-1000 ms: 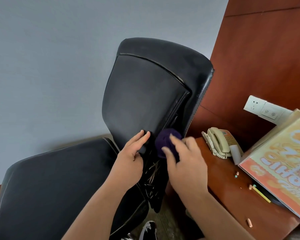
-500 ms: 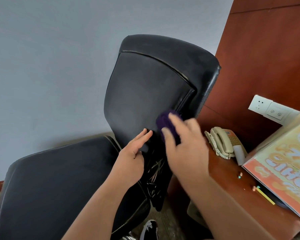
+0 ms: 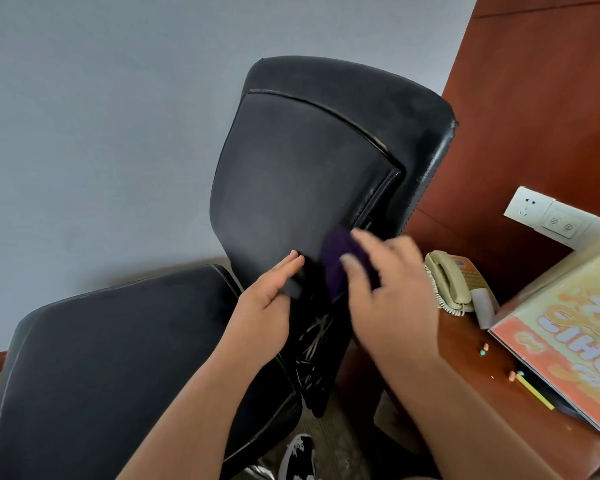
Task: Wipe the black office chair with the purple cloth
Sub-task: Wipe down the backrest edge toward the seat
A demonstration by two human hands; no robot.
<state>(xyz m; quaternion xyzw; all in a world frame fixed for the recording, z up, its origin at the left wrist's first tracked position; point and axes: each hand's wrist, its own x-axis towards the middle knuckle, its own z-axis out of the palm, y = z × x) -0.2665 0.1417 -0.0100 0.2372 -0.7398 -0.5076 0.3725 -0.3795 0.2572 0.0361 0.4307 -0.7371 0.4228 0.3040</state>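
Blurred right hand [image 3: 392, 296] half-covering purple cloth [image 3: 335, 268]

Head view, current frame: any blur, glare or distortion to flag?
Head view: right hand and purple cloth smeared by motion blur; left hand and black office chair sharp. Head view: soft even light, dull sheen on the chair, no harsh glare; wooden panel edges lean, wide-angle skew.

The black office chair [image 3: 291, 174] shows pale grey scuffs along its seams, and the purple cloth [image 3: 334, 266] is a deep, dark shade. The wall [image 3: 101, 116] is blue-grey, the panelling [image 3: 534, 98] and desk [image 3: 465, 351] red-brown. The telephone [image 3: 447, 282] is beige, the socket [image 3: 529, 206] white, the poster [image 3: 565, 337] orange with yellow lettering, the shoe [image 3: 297, 455] black with white swirls.
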